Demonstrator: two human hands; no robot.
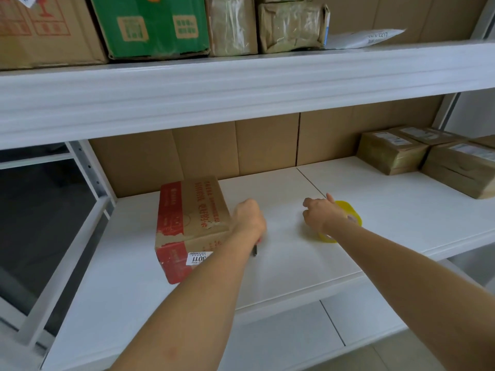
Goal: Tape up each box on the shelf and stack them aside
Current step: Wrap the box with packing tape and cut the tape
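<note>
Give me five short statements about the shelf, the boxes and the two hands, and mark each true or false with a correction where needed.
1. The red-and-brown box lies on the middle shelf, left of both hands. True.
2. The right hand is at the yellow tape roll. True.
3. The left hand holds the tape roll. False: it is beside the box, fingers curled round a dark thin tool.
4. The green box sits on the middle shelf. False: it is on the upper shelf.
5. The wrapped brown parcels are stacked on the red-and-brown box. False: they sit apart, at the far right.
</note>
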